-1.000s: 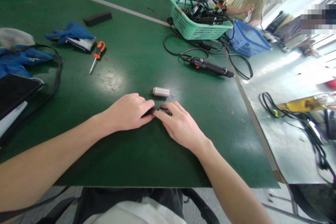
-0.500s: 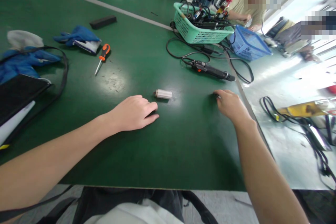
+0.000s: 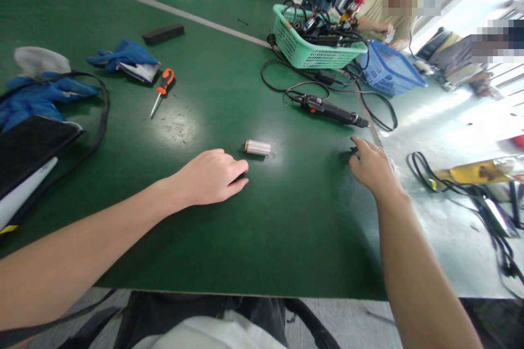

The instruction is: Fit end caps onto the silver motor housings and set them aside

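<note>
My left hand [image 3: 208, 175] lies palm down on the green table mat [image 3: 229, 240], its fingers curled together over a small dark thing that barely shows under the fingertips. A short silver cylinder [image 3: 257, 147] lies just beyond those fingertips, untouched. My right hand [image 3: 370, 168] is far out to the right at the mat's edge, fingers pinched on a small dark part [image 3: 354, 151]. The black electric screwdriver [image 3: 332, 111] with its cord lies just beyond that hand.
A green basket [image 3: 313, 54] of cables and tools and a blue basket [image 3: 388, 71] stand at the back right, with other people seated behind. An orange-handled screwdriver [image 3: 162, 89], blue gloves [image 3: 123, 54], a black block [image 3: 162, 34] and a black case [image 3: 28, 144] lie on the left.
My right hand left the left hand at the middle and swept right to the mat's edge, carrying a small dark part. My left hand stayed in place.
</note>
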The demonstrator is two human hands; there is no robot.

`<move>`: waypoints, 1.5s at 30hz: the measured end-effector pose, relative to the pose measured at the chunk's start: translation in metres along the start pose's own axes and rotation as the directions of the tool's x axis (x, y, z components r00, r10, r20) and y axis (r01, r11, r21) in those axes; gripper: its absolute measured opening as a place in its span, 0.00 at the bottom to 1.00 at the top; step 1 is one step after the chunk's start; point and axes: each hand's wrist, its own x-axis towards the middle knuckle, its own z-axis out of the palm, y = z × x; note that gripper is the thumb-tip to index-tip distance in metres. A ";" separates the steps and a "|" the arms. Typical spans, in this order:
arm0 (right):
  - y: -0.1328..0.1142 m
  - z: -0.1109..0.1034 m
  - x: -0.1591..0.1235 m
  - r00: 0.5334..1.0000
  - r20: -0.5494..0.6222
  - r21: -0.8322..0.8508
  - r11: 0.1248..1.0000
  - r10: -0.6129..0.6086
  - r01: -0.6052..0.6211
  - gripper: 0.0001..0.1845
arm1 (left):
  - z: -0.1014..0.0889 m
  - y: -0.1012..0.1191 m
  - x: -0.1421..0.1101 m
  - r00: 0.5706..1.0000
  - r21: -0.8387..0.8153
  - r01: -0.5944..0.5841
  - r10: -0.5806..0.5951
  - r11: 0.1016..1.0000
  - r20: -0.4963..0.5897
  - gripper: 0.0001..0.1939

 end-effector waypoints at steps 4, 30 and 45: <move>-0.082 -0.020 0.011 0.996 -0.062 0.127 0.990 -0.062 0.069 0.28 | 0.000 0.000 -0.001 1.000 -0.001 0.001 -0.001 1.000 0.005 0.12; -0.226 -0.031 -0.021 0.928 -0.039 0.644 0.700 -0.371 0.307 0.16 | -0.002 0.001 -0.001 0.999 0.013 0.003 -0.002 1.000 -0.041 0.07; -0.230 -0.030 -0.024 0.938 -0.058 0.606 0.735 -0.342 0.305 0.16 | 0.003 -0.004 -0.001 0.999 0.044 -0.015 0.017 0.999 -0.045 0.11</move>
